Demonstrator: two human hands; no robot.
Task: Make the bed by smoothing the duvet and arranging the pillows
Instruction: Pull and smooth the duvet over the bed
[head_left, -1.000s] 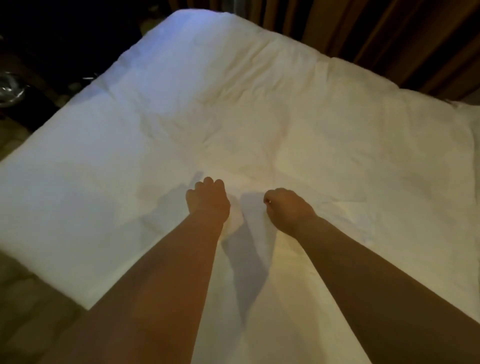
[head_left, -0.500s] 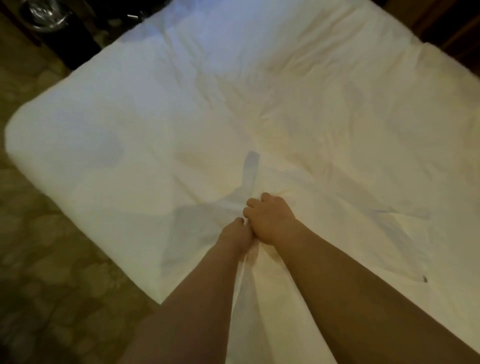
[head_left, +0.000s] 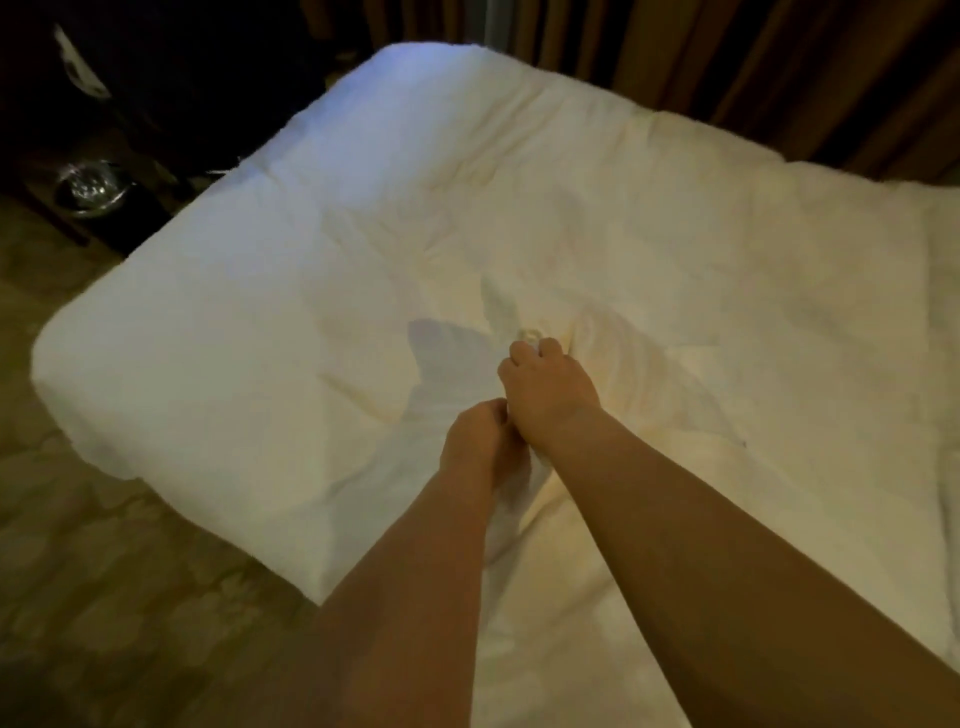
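A white duvet (head_left: 311, 291) covers the bed and fills most of the view, creased around the middle. Both my arms reach out over it from the lower edge. My left hand (head_left: 480, 441) grips a bunch of the duvet cloth with curled fingers. Just beyond and touching it, my right hand (head_left: 548, 395) holds a small gathered fold of the same cloth that sticks up above its knuckles. The two hands sit side by side near the middle of the duvet. No pillow is in view.
Patterned carpet (head_left: 104, 571) lies to the left of the bed. A dark low stand with a shiny round bowl (head_left: 91, 184) stands at the far left. Brown curtains (head_left: 727, 57) hang behind the far side of the bed.
A second ago my hands were apart on the duvet; they have come together and now bunch the cloth. My view has shifted, showing more of the bed's far corner and curtains.
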